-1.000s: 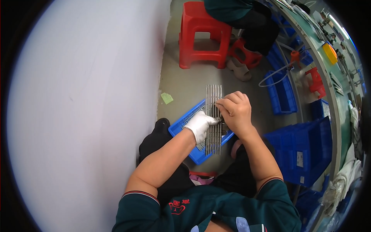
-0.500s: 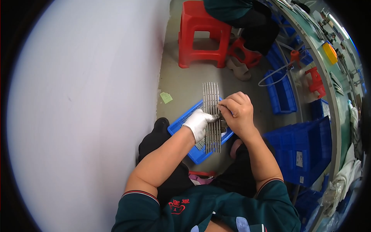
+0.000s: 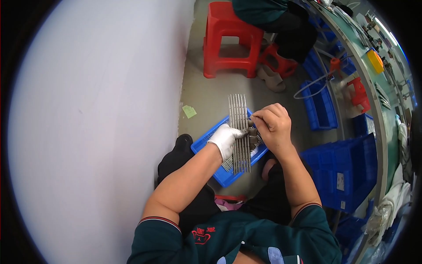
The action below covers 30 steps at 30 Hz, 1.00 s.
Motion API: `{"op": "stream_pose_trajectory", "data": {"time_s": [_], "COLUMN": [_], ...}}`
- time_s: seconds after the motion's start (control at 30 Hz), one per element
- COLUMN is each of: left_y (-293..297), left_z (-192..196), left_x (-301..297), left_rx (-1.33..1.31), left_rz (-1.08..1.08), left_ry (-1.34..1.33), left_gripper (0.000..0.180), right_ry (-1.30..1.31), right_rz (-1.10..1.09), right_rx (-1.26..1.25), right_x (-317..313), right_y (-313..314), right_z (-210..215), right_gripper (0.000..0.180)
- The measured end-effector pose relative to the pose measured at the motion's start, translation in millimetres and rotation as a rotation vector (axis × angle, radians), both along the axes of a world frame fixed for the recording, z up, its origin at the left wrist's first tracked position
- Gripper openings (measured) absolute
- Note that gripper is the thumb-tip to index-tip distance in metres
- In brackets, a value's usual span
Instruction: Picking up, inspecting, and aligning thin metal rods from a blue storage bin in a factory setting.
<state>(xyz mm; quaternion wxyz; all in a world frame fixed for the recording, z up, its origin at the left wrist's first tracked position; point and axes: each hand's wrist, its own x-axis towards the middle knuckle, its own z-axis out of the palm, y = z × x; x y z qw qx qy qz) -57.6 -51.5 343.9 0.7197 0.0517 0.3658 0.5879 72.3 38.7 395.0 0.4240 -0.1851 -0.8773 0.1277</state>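
My left hand (image 3: 225, 139) wears a white glove with dark, dirty fingertips. It is closed round several thin metal rods (image 3: 239, 110), held side by side and nearly upright in the picture, with the gloved fingers showing past their right side. Just right of the rods is my bare right hand (image 3: 273, 125), its thumb and forefinger pinched together; what they hold, if anything, is too small to make out. Below both hands lies a blue plastic basket (image 3: 226, 178), partly hidden, with more metal rods (image 3: 227, 165) inside.
A white wall (image 3: 105, 123) runs along the left. Ahead stand a red stool (image 3: 231, 26) and a seated person (image 3: 285, 22). Blue bins (image 3: 343, 171) and a long green-topped workbench (image 3: 351, 33) line the right side. A green paper scrap (image 3: 189, 111) lies on the floor.
My right hand has shifted slightly right, away from the rods. The rods have tilted a little, and more of the dark gloved fingers shows at their right side.
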Motion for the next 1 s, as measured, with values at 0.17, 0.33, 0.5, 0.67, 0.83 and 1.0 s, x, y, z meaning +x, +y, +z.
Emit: {"op": "stream_pose_trajectory", "data": {"time_s": [0.17, 0.33, 0.5, 0.67, 0.83, 1.0], "left_y": [-2.9, -2.6, -3.6, -3.3, -3.2, -3.4], "left_z": [3.2, 2.2, -3.8, -2.5, 7.1, 5.5], "left_x": [-2.2, -2.4, -0.7, -3.1, -0.8, 0.3], "left_rx": [0.041, 0.037, 0.073, 0.025, 0.039, 0.020], "left_rz": [-0.007, -0.031, -0.005, -0.015, -0.043, -0.023], "left_ry": [0.016, 0.034, 0.058, 0.083, 0.056, 0.031], "left_gripper": [0.026, 0.025, 0.024, 0.025, 0.028, 0.028], "right_ry": [-0.031, -0.086, -0.129, -0.101, -0.010, -0.014], "right_rz": [0.009, -0.017, 0.026, 0.037, -0.022, -0.044], "right_rx": [-0.103, -0.031, 0.076, 0.084, -0.061, -0.141], "right_x": [-1.5, -0.2, -0.9, -1.3, -1.6, -4.4], "right_y": [3.4, -0.3, 0.2, -2.7, 5.9, 6.2], "right_z": [-10.5, -3.5, -3.9, 3.1, -3.9, -5.8], "right_gripper": [0.009, 0.008, 0.008, 0.009, 0.008, 0.007]}}
